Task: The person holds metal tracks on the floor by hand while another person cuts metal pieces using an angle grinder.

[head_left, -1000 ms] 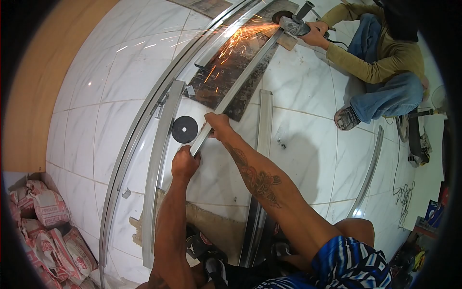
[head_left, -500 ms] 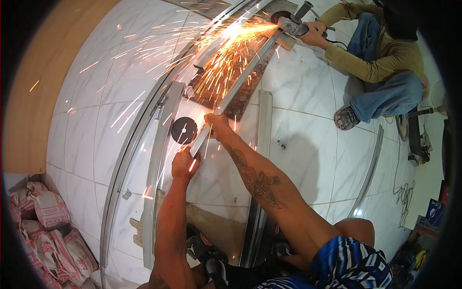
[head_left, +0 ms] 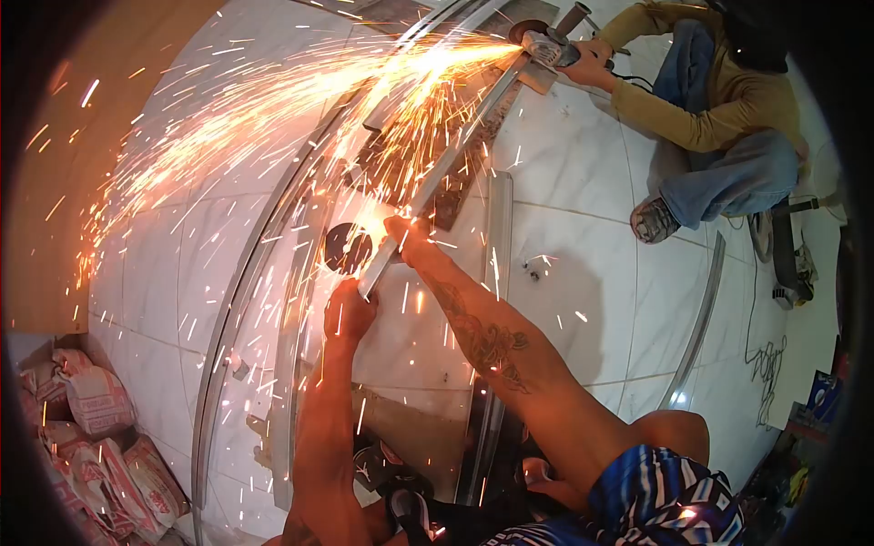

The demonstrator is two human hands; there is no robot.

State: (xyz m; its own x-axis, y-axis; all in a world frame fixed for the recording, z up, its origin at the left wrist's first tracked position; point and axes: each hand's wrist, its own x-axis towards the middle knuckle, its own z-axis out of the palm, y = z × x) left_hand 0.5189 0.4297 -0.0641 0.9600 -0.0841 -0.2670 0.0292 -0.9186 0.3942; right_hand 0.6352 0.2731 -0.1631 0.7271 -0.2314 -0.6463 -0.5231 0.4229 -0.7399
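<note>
My left hand point(head_left: 350, 309) is closed around the near end of a long metal bar point(head_left: 448, 166). Just farther along, my right hand point(head_left: 408, 238) grips the same bar, its fingers wrapped over the side. The bar slants away to the upper right, where another person's hands point(head_left: 590, 65) hold an angle grinder point(head_left: 550, 47) against its far end. Bright sparks point(head_left: 419, 68) stream left from the contact and fall around my hands. A dark cutting disc point(head_left: 348, 247) lies on the floor beside my left hand.
Several metal profiles point(head_left: 305, 173) lie lengthwise on the left, and another profile point(head_left: 499, 218) lies right of the bar. The grinder's user sits at the upper right, one foot point(head_left: 654, 221) on the tiles. Red-and-white bags point(head_left: 96, 396) are piled lower left. A curved strip point(head_left: 699, 323) lies right.
The sparks have grown into a much wider, longer spray that reaches the wooden panel at the left. My hands, the bar and the grinder stay almost where they were.
</note>
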